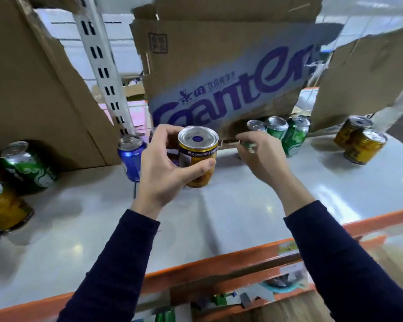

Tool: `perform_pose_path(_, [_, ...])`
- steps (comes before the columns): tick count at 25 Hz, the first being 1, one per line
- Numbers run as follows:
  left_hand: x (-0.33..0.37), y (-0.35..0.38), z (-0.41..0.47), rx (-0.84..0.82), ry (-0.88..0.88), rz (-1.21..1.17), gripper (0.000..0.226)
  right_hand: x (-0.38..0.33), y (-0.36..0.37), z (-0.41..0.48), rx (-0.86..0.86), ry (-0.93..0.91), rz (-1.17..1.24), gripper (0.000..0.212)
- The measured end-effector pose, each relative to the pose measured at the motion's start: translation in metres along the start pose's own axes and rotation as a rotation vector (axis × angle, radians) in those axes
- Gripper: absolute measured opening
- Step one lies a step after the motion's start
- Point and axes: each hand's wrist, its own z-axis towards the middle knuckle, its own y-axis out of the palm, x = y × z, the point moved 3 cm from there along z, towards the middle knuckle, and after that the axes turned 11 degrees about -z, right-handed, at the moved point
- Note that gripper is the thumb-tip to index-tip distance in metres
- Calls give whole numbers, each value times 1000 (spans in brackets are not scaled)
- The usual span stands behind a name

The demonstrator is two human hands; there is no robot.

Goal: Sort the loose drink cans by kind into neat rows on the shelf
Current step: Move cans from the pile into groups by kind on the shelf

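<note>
Left hand: the left hand [163, 168] grips a gold-yellow metal drink can [199, 156] with a flat silver lid, the thumb pressed across the front of the label and the other fingers wrapped round the far side.
Held can: upright, tilted slightly, at the middle of the shelf; whether its base touches the surface I cannot tell.
Right hand: the right hand [261, 156] reaches to a slim green metal can [256, 126] at the foot of the box; its fingers curl round the can body and hide most of it.
Green row: two more green cans [277, 129] stand just behind and to the right of that one, close together.
Right end: a pair of gold-yellow cans [364, 147] stands touching, well apart from the green ones.
Left of centre: a blue metal can [130, 156] stands just beside the left hand.
Far left: a lone green can [26, 168] stands near the back, with another gold-yellow can [5, 208] nearer the front edge.
Shelf: a pale grey glossy shelf board [219, 217] with an orange metal front rail [219, 263].
Backdrop: a brown cardboard box with purple lettering [219, 66] sits behind the cans, beside a white slotted metal upright [102, 66].
Sleeves: dark navy, down to both wrists.
</note>
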Motion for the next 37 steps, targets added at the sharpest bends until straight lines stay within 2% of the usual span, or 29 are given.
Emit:
perform_pose_path(9, [-13,194,-4,-27,-102,-5,64,226,-68,-66,-178,167,-186,26])
perform_pose_path(15, [-29,298,8,-29,-150,-15,62,331,-102,-95,-227,203,-332,22])
perform_pose_path(19, [-46,360,29,-17,-183,58,63,348,-102,-99,-214,141,-380,22])
perform_pose_path(24, [-75,423,71,-25,-212,143,63,355,-100,-100,-198,139,-303,21])
perform_pose_path(31, [-111,472,94,72,-275,277,62,359,-97,-98,-206,141,-312,27])
perform_pose_path(34, [-115,472,91,-5,-296,296,63,358,-97,-99,-200,156,-304,27])
perform_pose_path(37, [-103,456,81,-115,-264,329,50,358,-97,-100,-228,157,-281,25])
